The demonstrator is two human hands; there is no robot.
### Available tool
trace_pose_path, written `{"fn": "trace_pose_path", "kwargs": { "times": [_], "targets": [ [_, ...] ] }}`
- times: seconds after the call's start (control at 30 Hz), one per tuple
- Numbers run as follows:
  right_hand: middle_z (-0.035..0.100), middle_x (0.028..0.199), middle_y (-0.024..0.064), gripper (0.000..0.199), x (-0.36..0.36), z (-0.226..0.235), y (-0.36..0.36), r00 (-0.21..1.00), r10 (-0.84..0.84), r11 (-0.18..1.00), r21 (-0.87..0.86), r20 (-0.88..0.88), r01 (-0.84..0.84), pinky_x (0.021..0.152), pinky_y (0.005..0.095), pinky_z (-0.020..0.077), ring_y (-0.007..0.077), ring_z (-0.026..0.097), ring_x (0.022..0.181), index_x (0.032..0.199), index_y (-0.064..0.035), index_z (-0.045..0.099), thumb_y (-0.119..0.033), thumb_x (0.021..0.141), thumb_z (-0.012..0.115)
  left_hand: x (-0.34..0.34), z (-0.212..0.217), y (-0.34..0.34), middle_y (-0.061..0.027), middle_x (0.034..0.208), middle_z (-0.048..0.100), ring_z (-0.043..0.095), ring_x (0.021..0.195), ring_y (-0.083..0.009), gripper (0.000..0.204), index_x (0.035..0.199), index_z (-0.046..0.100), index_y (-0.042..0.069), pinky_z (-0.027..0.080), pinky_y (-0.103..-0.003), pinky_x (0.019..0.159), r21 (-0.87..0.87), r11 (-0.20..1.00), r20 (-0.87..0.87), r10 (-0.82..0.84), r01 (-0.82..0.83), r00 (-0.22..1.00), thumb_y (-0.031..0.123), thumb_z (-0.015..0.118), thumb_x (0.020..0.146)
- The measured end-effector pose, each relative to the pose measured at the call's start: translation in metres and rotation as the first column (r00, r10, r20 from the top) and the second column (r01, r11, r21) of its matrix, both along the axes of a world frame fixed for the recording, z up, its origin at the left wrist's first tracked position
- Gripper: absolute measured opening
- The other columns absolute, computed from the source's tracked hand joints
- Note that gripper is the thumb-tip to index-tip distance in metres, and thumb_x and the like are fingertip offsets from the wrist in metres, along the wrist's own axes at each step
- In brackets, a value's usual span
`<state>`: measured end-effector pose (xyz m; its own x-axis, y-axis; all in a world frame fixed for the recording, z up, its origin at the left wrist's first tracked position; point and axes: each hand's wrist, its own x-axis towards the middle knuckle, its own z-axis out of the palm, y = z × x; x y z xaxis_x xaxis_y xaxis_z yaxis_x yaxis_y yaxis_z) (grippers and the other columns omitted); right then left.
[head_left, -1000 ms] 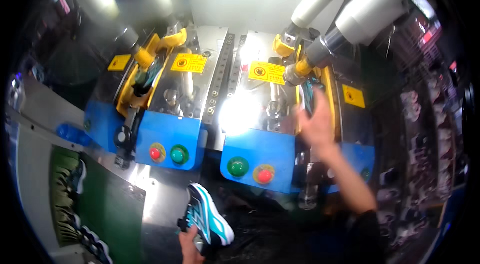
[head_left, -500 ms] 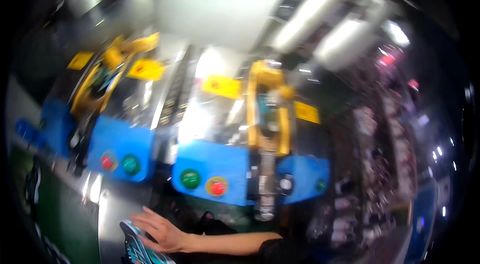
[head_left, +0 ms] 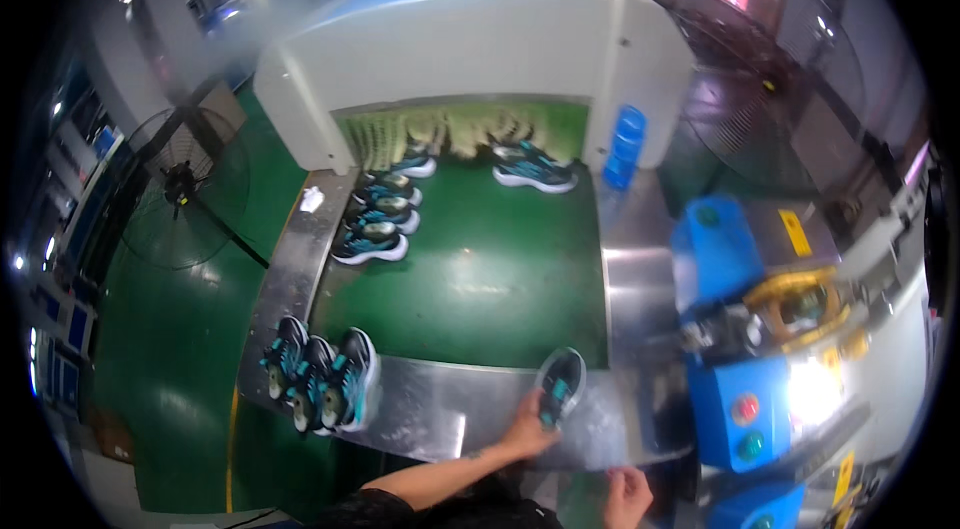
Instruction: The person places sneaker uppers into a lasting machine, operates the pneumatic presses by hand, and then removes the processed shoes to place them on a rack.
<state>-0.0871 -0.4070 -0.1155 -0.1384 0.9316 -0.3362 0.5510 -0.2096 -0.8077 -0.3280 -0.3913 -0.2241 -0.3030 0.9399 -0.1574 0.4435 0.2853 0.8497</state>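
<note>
My left hand point(head_left: 528, 432) reaches in from the lower left and grips a dark sneaker point(head_left: 562, 379) with teal laces and a pale sole rim. It holds the sneaker over the front metal ledge point(head_left: 430, 399), toe pointing away. To the right, near the lower edge, my right hand point(head_left: 627, 497) has its fingers curled in, and nothing shows in them. Several matching sneakers point(head_left: 347, 379) stand side by side at the ledge's left corner.
Beyond the ledge lies a green belt point(head_left: 470, 269) with a row of sneakers point(head_left: 370, 242) on its left and more sneakers point(head_left: 533, 169) near a white tunnel housing point(head_left: 450, 59). A blue bottle point(head_left: 625, 149) stands right. Blue-panelled machines point(head_left: 735, 414) flank the right; a fan point(head_left: 180, 184) stands left.
My view has swung from the blue-panelled machines to the green belt. Earlier, one hand held a teal sneaker low at the left; now my left hand grips one at the ledge.
</note>
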Motion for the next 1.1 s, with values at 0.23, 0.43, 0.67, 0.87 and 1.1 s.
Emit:
{"fn": "trace_pose_path", "kwargs": {
  "times": [0.23,0.43,0.67,0.87,1.1],
  "targets": [
    [0.068,0.088,0.0125,0.023,-0.185,-0.041,0.112,0.996,0.081,0.955,0.282,0.042,-0.09,0.082,0.0317,0.0488,0.019,0.064,0.088,0.1,0.0033,0.064,-0.015,0.086,0.061,-0.271,-0.023,0.096,-0.0246,0.128,0.048,0.046,0.119,-0.0406,0.051,0.121,0.051,-0.003,0.037,-0.045,0.102,-0.023,0.939,-0.305,-0.333,0.343,0.892,0.026,0.063,0.081],
    [0.048,0.132,0.0209,0.065,-0.418,-0.041,0.378,0.838,0.482,0.802,0.257,0.255,-0.539,0.097,0.0371,0.0446,0.0278,0.049,0.122,0.131,-0.0011,0.044,-0.022,0.076,0.074,-0.547,-0.127,0.165,-0.0195,0.14,0.038,0.036,0.129,-0.0381,0.056,0.129,0.04,-0.004,0.03,-0.045,0.109,-0.005,0.929,-0.595,-0.3,0.37,0.746,0.018,0.062,0.082],
    [0.064,0.108,0.0192,0.078,-0.645,-0.133,0.684,0.321,0.436,0.272,0.217,0.841,-0.937,0.083,0.0384,0.0511,0.0285,0.065,0.09,0.128,0.0002,0.046,-0.038,0.068,0.079,-0.638,-0.225,0.179,-0.0204,0.127,0.052,0.05,0.117,-0.0391,0.047,0.119,0.053,-0.003,0.037,-0.049,0.102,0.202,0.887,-0.417,-0.305,0.414,0.856,0.003,0.056,0.073],
    [0.065,0.08,0.0192,0.056,-0.668,-0.173,0.62,0.152,0.187,0.397,0.066,0.971,-0.916,0.067,0.0441,0.0515,0.0343,0.064,0.076,0.087,-0.001,0.06,-0.049,0.063,0.077,-0.638,-0.217,0.152,-0.018,0.122,0.056,0.053,0.113,-0.0371,0.042,0.109,0.057,-0.003,0.041,-0.048,0.1,0.255,0.912,-0.466,-0.176,0.322,0.867,0.0,0.056,0.068],
    [0.067,0.099,0.014,0.067,-0.458,-0.028,0.296,0.88,0.3,0.952,-0.177,0.367,-0.251,0.083,0.0343,0.0505,0.0205,0.064,0.09,0.113,0.0038,0.057,-0.033,0.063,0.083,-0.558,-0.129,0.147,-0.0173,0.126,0.052,0.05,0.117,-0.0348,0.039,0.112,0.052,-0.001,0.041,-0.043,0.101,0.181,0.974,-0.478,-0.033,0.135,0.878,0.012,0.059,0.076]
  ]
}}
